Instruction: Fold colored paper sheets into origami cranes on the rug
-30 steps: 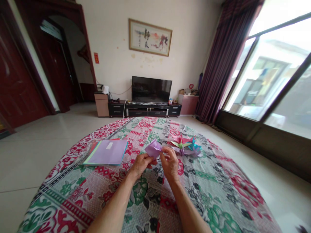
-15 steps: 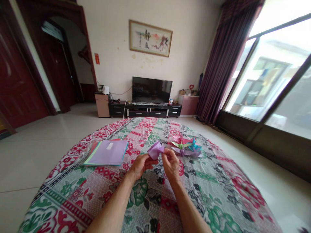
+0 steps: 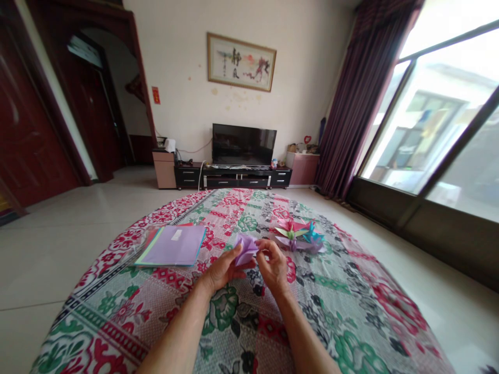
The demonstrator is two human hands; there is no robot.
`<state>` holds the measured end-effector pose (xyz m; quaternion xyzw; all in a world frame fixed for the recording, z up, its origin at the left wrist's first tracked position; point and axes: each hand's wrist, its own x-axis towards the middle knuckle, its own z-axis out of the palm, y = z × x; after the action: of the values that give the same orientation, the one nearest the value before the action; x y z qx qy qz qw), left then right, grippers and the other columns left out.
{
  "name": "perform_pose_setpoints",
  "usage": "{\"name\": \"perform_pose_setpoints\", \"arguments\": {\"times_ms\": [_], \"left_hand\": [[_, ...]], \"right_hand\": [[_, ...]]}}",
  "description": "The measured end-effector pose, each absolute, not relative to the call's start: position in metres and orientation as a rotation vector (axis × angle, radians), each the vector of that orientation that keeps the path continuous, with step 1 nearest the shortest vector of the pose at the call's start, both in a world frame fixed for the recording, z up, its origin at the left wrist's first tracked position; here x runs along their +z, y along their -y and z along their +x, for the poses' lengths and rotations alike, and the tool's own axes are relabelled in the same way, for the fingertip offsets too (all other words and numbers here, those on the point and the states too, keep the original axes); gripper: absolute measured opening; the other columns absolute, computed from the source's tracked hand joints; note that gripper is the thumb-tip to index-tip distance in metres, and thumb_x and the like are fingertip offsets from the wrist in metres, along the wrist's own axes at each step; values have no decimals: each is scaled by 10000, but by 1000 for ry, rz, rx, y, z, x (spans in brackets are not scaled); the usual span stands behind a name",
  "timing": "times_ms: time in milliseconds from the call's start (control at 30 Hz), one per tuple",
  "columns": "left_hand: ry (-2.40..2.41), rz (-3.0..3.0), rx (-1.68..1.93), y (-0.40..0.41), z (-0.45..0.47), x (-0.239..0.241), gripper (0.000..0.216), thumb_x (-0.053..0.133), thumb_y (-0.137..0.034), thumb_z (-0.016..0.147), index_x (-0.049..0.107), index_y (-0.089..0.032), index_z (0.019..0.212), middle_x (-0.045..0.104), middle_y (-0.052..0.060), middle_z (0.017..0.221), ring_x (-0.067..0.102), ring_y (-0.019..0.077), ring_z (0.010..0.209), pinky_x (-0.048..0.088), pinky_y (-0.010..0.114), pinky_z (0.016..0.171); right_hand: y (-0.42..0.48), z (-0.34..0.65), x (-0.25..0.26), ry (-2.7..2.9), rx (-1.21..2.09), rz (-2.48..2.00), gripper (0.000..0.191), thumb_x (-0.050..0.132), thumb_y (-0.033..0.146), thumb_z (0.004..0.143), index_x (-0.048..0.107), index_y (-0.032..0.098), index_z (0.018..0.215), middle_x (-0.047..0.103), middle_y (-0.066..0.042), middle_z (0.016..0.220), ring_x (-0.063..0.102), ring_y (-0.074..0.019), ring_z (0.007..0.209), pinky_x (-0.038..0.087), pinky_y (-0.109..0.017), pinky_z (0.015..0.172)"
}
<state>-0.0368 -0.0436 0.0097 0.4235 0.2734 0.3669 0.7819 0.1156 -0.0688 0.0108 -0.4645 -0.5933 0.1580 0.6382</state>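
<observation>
A small folded piece of lilac paper [image 3: 246, 245] is held between both hands above the flowered tablecloth [image 3: 351, 311]. My left hand [image 3: 223, 270] cups it from the left, fingers curled round its lower edge. My right hand [image 3: 274, 265] pinches its right corner with thumb and fingertips. Just beyond my right hand lie several finished folded paper figures [image 3: 298, 234] in pink, green, teal and lilac.
A stack of coloured paper sheets [image 3: 171, 245] with a lilac one on top lies to the left on the round table. Farther off are a tiled floor, a TV [image 3: 244, 145] on a low cabinet, dark wooden doors on the left and a big window on the right.
The lilac paper has dropped lower and folded in tighter between my hands. My left hand has opened more and slid under it; my right hand keeps its pinch.
</observation>
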Motion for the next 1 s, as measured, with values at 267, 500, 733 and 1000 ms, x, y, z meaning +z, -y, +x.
{"name": "perform_pose_setpoints", "arguments": {"times_ms": [267,500,733,1000], "left_hand": [[-587,929,835,44,-35,11,385,625,-408,748,630,-149,1031,674,127,969,645,234,879,487,209,511],[-691,899,878,43,-29,13,364,579,-368,742,614,-134,1019,685,111,889,664,223,775,487,231,487],[-700,1001,930,41,-30,10,464,604,-443,736,604,-127,1075,687,116,888,661,228,767,487,237,497],[-721,1012,922,40,-29,9,449,607,-460,730,623,-134,1038,685,111,886,648,232,774,489,253,501]], "right_hand": [[67,117,7,1393,354,-1055,93,468,141,670,526,205,705,635,-45,885,585,-171,822,480,-283,713],[68,115,9,1385,381,-1052,93,473,156,666,544,205,703,633,-39,851,585,-167,796,482,-278,714],[68,115,7,1402,386,-1052,105,481,151,657,557,205,705,623,-24,795,578,-161,756,472,-279,711],[67,115,5,1427,373,-1051,102,470,139,675,537,203,719,608,-23,790,564,-156,738,470,-274,693]]}}
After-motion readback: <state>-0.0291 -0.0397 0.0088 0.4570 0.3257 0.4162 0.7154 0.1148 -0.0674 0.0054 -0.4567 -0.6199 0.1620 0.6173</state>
